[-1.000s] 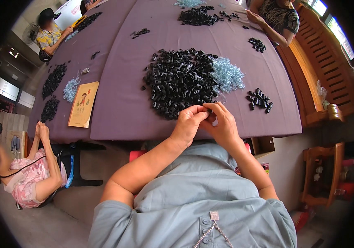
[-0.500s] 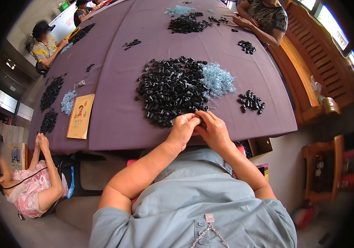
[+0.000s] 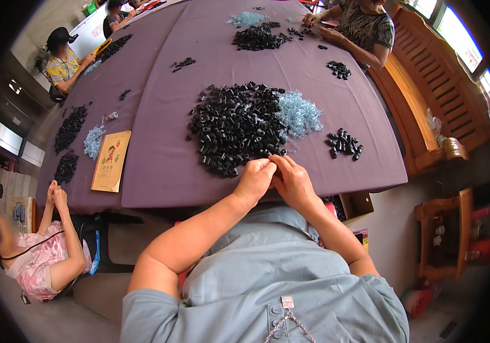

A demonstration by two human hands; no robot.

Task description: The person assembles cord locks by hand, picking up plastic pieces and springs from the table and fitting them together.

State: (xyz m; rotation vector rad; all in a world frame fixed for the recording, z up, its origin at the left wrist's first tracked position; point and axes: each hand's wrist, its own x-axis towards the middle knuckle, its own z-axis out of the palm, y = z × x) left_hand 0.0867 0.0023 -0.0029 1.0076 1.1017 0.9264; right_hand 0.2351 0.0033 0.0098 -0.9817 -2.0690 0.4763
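Note:
My left hand [image 3: 254, 180] and my right hand [image 3: 295, 182] meet at the near edge of the purple-covered table [image 3: 165, 183]. Their fingertips are pinched together, and whatever they hold is hidden behind the fingers. Just beyond them spreads a big pile of short black plastic tubes [image 3: 233, 128]. Against its right side lies a heap of pale blue, thin wire coils that look like small springs [image 3: 301, 114]. To the right of my hands sits a small group of black cylindrical pieces [image 3: 344, 143], set apart from the large pile.
A yellow booklet [image 3: 111, 161] lies to the left. Another person's hands [image 3: 56, 196] work beside a black pile [image 3: 66, 166] at the left edge. Across the table, a person in a dark patterned top [image 3: 365, 28] sits near a wooden bench [image 3: 428, 91]. A cardboard box [image 3: 356, 207] stands below the table edge.
My hands stay together at the table edge, with a slight shift of the fingers. The person at the far right has moved one hand away from the other. The whole view has shifted slightly.

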